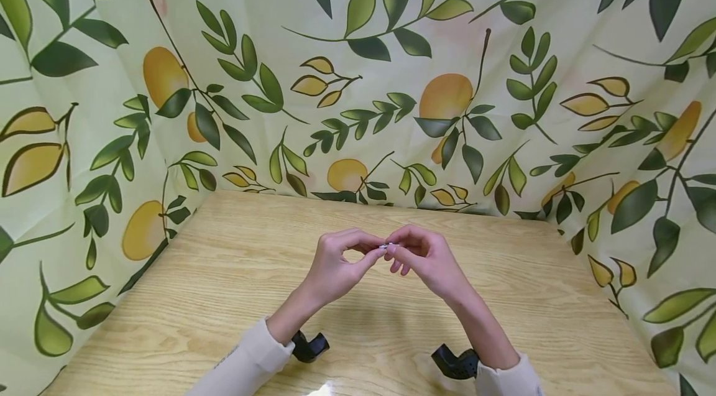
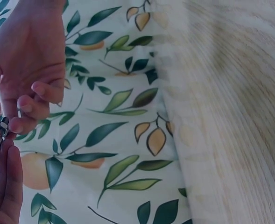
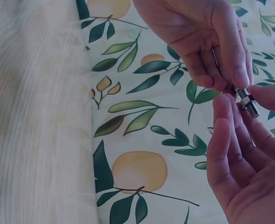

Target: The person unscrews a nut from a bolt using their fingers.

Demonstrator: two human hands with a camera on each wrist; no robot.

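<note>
A small silvery threaded metal fitting [image 3: 247, 102], with a wider nut-like collar at its middle and thread on both sides, is between the two hands above the table. The left hand [image 1: 335, 262] pinches one end of it with thumb and forefinger. From the other side, the right hand [image 1: 431, 259] holds it between thumb and fingertips. In the right wrist view the thread sticks out past the right thumb. The left wrist view shows the fitting [image 2: 3, 127] partly covered by fingertips. Whether it is one piece or several, I cannot tell.
A pale wood-grain table [image 1: 240, 303] lies under the hands. Behind and at both sides hangs a cloth [image 1: 380, 85] printed with leaves and fruit. Black curved wrist mounts [image 1: 310, 346] stick out from the two sleeves.
</note>
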